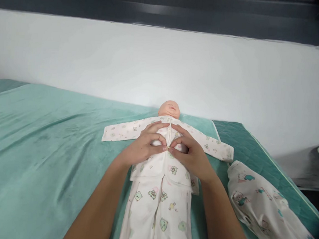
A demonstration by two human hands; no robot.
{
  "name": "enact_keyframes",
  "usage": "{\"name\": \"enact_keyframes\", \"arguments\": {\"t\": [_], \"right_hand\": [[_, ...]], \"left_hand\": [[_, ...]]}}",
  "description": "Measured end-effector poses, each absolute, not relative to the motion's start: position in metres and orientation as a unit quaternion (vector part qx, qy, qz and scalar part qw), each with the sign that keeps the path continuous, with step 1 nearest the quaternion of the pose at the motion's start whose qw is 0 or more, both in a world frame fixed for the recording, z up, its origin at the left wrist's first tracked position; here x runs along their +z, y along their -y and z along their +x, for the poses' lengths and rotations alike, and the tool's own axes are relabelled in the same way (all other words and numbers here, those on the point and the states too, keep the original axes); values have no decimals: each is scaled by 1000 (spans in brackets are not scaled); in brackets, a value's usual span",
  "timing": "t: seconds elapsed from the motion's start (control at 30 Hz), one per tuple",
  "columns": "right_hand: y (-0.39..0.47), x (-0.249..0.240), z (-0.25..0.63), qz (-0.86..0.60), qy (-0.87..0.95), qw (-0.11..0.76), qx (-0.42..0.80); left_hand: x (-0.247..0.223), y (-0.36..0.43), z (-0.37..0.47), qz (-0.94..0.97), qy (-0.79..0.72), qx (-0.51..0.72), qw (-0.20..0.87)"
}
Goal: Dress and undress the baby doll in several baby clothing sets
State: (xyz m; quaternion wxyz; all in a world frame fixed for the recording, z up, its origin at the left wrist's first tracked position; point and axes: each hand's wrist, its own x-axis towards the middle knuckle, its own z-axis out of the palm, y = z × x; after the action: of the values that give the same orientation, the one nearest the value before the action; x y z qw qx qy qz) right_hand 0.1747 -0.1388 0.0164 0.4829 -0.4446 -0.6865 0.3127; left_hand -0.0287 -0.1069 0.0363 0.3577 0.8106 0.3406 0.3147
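Head view: a doll (pixel 169 108) lies face up on a green sheet (pixel 49 144), its head near the white wall (pixel 163 68) and its sleeves spread sideways. Its printed top (pixel 158 169) overlaps the printed trousers (pixel 170 216). Left hand (pixel 153 138) and right hand (pixel 187 145) meet at the top's front opening, each with thumb and forefinger pinched on the fabric beside a small yellowish fastener (pixel 168 148); the other fingers curve loosely over the chest. Whether the fastener is done up cannot be told. At right, a printed cloth (pixel 265 209) lies bunched just beside one cuff (pixel 228 153).
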Motion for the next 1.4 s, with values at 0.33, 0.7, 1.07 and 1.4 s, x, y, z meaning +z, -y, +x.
{"name": "enact_keyframes", "arguments": {"t": [0.33, 0.7, 1.07, 1.4], "right_hand": [[139, 15, 175, -446, 672, 487, 334], [136, 14, 182, -438, 690, 459, 348], [139, 18, 178, -462, 683, 448, 345], [132, 12, 176, -411, 505, 602, 462]], "left_hand": [[37, 105, -32, 814, -336, 293, 371], [39, 109, -28, 809, -365, 289, 358], [41, 113, -24, 818, -379, 289, 323], [35, 107, -28, 637, -327, 470, 516]]}}
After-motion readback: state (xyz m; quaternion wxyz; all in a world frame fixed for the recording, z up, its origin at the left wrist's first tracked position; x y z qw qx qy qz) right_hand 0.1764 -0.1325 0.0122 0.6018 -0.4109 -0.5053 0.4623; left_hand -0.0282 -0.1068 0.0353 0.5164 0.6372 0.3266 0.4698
